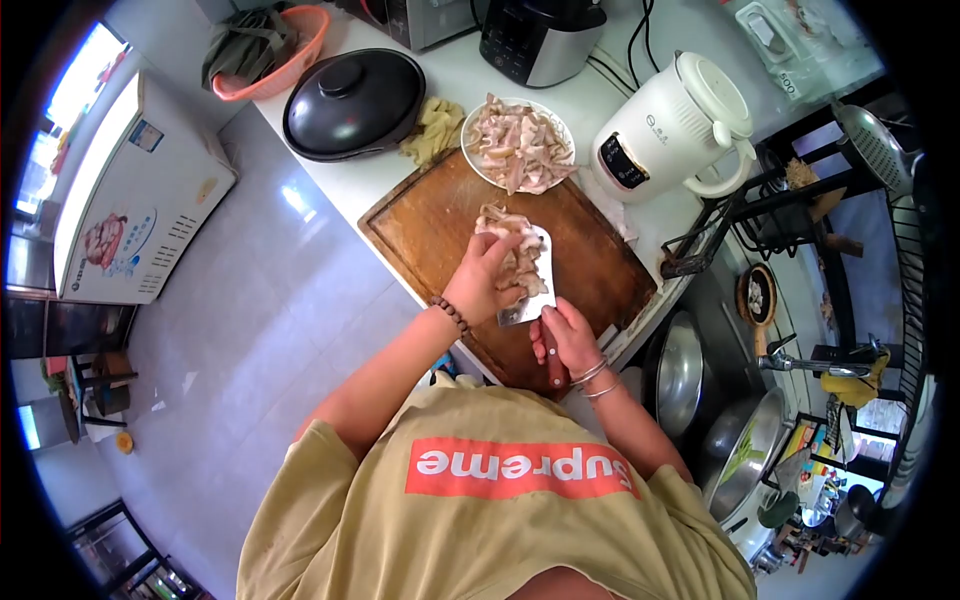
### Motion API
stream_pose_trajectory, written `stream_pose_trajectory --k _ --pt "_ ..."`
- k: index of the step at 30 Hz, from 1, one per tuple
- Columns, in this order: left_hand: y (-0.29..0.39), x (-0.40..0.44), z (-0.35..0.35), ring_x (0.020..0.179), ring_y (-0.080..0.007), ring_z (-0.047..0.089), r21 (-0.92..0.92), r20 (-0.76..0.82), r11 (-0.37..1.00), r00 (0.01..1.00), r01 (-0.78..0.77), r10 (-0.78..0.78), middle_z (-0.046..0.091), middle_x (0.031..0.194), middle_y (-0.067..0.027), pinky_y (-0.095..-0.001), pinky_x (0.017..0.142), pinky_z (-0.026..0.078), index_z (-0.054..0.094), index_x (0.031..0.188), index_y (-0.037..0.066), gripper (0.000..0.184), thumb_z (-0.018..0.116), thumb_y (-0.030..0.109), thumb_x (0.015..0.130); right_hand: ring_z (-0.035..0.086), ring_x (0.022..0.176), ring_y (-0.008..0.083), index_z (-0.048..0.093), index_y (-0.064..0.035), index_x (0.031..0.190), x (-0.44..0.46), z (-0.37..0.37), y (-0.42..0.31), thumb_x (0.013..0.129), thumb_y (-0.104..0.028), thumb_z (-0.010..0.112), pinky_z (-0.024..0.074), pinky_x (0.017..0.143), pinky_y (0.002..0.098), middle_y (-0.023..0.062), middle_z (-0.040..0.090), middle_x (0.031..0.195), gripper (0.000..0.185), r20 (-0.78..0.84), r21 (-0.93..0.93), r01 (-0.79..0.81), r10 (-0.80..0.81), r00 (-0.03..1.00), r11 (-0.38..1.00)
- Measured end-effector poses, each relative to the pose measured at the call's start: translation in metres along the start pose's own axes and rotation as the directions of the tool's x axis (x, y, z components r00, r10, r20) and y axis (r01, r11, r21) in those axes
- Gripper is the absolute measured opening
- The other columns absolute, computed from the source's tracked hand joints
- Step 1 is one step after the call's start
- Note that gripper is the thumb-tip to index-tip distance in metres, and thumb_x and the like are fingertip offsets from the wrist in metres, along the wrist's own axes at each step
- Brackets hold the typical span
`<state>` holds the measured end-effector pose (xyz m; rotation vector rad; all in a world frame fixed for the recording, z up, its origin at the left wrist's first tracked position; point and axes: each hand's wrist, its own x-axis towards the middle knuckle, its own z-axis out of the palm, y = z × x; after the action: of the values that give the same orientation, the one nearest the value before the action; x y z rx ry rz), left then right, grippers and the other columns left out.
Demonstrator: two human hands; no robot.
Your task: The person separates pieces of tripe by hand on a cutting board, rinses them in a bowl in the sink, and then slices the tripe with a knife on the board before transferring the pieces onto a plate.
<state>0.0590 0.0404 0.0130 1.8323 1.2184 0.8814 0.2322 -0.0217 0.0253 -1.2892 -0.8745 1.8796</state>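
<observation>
My right hand (567, 342) is wrapped round the brown handle of a cleaver (546, 262), whose flat blade lies low over the wooden cutting board (610, 250). Sliced pale meat (522, 268) rests on the blade and beside it. My left hand (487, 275) lies over this meat with its fingers spread and curved, touching it from the left. Just beyond the board's far edge stands a white bowl (568, 150) heaped with more sliced meat (515, 145).
A black lidded pan (353, 104) and a yellowish cloth (434, 130) are at the board's far left. Right of the bowl stands a white jug appliance (655, 135). Metal basins (680, 375) sit at the right, near a black rack (725, 215).
</observation>
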Motion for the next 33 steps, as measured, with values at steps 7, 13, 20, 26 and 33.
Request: stream_pose_trajectory --k 7,13,20,26,33 --pt "0.009 0.060 -0.020 0.095 -0.0291 0.051 0.039 -0.079 0.991 0.989 -0.125 0.128 0.041 0.111 -0.0156 -0.0332 0.080 0.046 0.044 0.120 0.013 0.067 0.072 0.008 0.060 0.049 0.047 0.0116 0.044 -0.0061 0.087 0.027 0.000 -0.061 0.090 -0.022 0.041 0.0425 0.041 0.0252 0.0040 0.050 0.065 0.017 0.006 -0.052 0.095 -0.095 0.995 0.994" --pt "-0.001 0.121 -0.037 0.088 -0.0282 0.054 0.088 -0.218 0.992 0.969 -0.094 0.112 0.048 0.102 -0.0159 -0.0321 0.076 0.046 0.048 0.114 0.011 0.059 0.073 0.015 0.061 0.051 0.047 0.0126 0.043 -0.0052 0.084 0.071 -0.004 -0.112 0.089 -0.025 0.042 0.0437 0.041 0.0265 0.0055 0.052 0.064 0.020 -0.016 -0.149 0.133 -0.137 0.990 0.980" --pt "-0.016 0.149 -0.040 0.088 -0.0325 0.052 0.039 -0.256 0.999 0.966 0.032 -0.021 0.046 0.105 -0.0198 -0.0341 0.077 0.045 0.053 0.105 0.008 0.044 0.066 0.008 0.062 0.051 0.047 0.0128 0.043 -0.0048 0.082 0.078 -0.012 -0.140 0.088 -0.024 0.041 0.0420 0.040 0.0267 0.0062 0.053 0.064 0.020 -0.150 -0.246 0.174 -0.215 0.965 0.954" --pt "-0.031 0.148 -0.035 0.091 -0.0322 0.051 0.108 -0.232 0.994 0.973 0.019 0.006 0.047 0.108 -0.0179 -0.0352 0.078 0.044 0.054 0.104 0.007 0.041 0.065 0.010 0.065 0.050 0.045 0.0118 0.043 -0.0035 0.081 0.073 -0.017 -0.137 0.088 -0.022 0.042 0.0398 0.040 0.0254 0.0063 0.052 0.065 0.020 -0.198 -0.347 0.229 -0.310 0.930 0.910" --pt "-0.046 0.126 -0.046 0.090 -0.0304 0.052 0.091 -0.384 0.991 0.915 -0.094 0.122 0.052 0.101 -0.0137 -0.0347 0.074 0.045 0.056 0.097 0.007 0.029 0.062 0.007 0.068 0.052 0.047 0.0117 0.047 -0.0013 0.086 0.034 -0.028 -0.103 0.086 -0.017 0.047 0.0401 0.042 0.0246 0.0047 0.054 0.062 0.016 -0.165 -0.549 0.303 -0.457 0.874 0.779"
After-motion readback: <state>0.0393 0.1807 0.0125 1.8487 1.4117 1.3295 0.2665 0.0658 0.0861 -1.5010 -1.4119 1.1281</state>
